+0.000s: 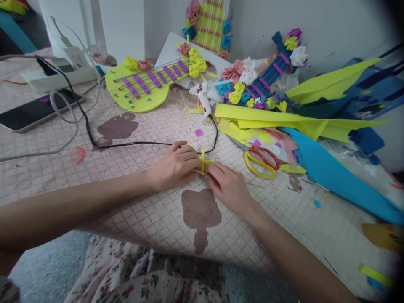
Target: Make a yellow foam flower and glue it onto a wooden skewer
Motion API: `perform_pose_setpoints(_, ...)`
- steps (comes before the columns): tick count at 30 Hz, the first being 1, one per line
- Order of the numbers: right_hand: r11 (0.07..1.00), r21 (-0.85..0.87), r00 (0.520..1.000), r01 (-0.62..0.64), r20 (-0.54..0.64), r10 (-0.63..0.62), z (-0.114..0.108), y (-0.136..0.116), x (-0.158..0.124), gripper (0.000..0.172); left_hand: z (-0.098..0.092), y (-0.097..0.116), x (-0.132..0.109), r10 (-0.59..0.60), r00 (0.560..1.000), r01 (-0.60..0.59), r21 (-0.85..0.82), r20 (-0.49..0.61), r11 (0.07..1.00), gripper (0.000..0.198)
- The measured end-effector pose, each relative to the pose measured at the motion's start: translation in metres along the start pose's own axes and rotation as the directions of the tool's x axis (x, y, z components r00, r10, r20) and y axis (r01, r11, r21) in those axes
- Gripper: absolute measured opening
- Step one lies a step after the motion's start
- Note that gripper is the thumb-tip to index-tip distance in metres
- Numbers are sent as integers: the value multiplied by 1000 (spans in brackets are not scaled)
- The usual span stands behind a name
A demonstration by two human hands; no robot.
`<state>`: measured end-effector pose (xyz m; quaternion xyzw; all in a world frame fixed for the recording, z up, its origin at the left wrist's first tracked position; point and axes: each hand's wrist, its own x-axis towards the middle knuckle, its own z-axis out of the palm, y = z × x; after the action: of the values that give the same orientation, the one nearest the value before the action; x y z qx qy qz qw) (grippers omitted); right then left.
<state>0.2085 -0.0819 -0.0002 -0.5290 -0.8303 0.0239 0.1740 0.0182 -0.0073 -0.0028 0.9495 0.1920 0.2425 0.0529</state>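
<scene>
The left hand point(176, 166) and right hand point(229, 185) pinch yellow paper strips point(205, 161) between their fingers point(189, 156), over the diamond-patterned, cloth-covered desk point(154, 128); a pale wall point(259, 25) stands behind, speckled floor point(52, 263) below.

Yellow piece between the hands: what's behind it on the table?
Behind the yellow piece, the black cord curves to the white glue gun. The left hand covers one stretch of cord; that part cannot be seen.

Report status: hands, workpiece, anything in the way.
Left hand and right hand holding small yellow piece. Black cord passing just beyond left hand. Scissors beside right hand.
</scene>
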Motion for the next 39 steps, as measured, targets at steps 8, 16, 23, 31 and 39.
perform_pose_setpoints(8,1000,21,1000,-12,-1,12,0,0,1,16,0,2,0,0,1000,1,22,-17,1000,10)
perform_pose_setpoints(16,1000,3,1000,-7,1,7,0,-1,2,17,-2,4,1,35,999,-34,55,-22,998,12)
perform_pose_setpoints(23,1000,-7,1000,-2,-20,2,1,0,2,15,-2,4,1,43,999,-43,46,-10,998,12)
perform_pose_setpoints(31,996,59,993,-59,-94,64,3,-2,2,7,0,3,0,-50,997,47,-62,-51,997,13)
perform_pose_setpoints(39,999,-30,996,-28,-87,25,2,-2,4,10,-1,3,1,-74,997,70,-96,-39,993,13)
